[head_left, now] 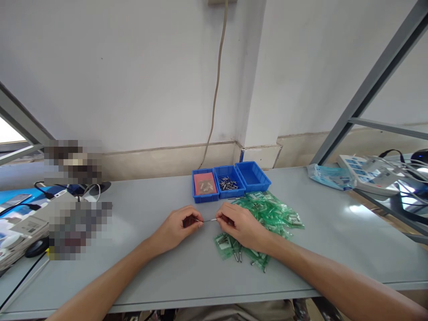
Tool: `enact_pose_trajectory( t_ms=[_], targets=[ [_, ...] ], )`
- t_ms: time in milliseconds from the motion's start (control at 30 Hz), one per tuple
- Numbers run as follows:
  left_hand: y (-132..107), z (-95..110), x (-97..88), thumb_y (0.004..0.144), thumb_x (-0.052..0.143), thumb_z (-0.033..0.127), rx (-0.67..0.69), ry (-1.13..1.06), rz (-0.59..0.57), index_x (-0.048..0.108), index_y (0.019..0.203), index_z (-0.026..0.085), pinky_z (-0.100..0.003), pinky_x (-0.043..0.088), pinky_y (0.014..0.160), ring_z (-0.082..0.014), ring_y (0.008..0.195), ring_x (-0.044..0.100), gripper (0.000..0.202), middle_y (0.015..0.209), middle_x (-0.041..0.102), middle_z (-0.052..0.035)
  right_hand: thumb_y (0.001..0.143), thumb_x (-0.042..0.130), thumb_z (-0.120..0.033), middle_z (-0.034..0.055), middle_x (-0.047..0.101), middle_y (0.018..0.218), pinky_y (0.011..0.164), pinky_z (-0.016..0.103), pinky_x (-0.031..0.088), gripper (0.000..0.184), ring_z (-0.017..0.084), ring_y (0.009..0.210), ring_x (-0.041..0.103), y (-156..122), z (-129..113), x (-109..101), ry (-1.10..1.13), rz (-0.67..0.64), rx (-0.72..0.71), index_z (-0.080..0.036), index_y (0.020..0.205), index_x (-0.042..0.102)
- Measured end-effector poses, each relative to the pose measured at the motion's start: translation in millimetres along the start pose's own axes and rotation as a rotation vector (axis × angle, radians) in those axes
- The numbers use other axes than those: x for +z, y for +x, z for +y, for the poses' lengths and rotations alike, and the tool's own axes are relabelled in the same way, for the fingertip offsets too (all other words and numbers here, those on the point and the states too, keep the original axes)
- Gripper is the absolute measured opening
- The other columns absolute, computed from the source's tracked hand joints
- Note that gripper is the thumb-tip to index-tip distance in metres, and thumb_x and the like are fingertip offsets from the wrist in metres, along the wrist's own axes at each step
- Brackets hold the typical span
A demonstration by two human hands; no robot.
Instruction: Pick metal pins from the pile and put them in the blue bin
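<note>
My left hand [179,228] and my right hand [242,227] rest on the grey table [160,267], fingers pinched together. Between them they hold a thin metal pin [207,220], one end in each hand. My right hand lies on a heap of small green plastic bags [270,211] with metal parts inside. Behind the hands stand three blue trays in a row: the left one [204,185] holds a pink sheet, the middle one [229,183] holds several metal pins, the right one [253,176] looks empty.
A white power strip [363,171] with cables and a blue-white packet [329,176] lie at the right. Boxes, cables and a dark mouse [36,246] sit at the left. Grey metal frame bars [368,89] rise on the right. The wall stands close behind the trays.
</note>
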State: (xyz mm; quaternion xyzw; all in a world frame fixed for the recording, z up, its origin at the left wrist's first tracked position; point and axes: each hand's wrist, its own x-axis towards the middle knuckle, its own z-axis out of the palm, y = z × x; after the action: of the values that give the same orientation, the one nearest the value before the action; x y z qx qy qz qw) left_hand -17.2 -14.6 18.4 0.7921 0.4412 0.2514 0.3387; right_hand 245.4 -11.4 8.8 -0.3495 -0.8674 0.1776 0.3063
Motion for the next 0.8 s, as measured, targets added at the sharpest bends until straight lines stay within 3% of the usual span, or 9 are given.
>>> enact_pose_trajectory(
  t_ms=[800],
  targets=[
    [-0.8,1.5,-1.3,0.102,0.059,0.042,0.065,0.011,-0.027,0.069,0.096,0.020,-0.027,0.043,0.070,-0.0155,0.077,0.054,0.025,0.093,0.063,-0.0030,0.096,0.057,-0.009,0.0010,0.063,0.085,0.067,0.029,0.042,0.014,0.017,0.073,0.055,0.5,-2.9,0.1,0.000,0.002,-0.018,-0.021,0.093,0.061]
  ],
)
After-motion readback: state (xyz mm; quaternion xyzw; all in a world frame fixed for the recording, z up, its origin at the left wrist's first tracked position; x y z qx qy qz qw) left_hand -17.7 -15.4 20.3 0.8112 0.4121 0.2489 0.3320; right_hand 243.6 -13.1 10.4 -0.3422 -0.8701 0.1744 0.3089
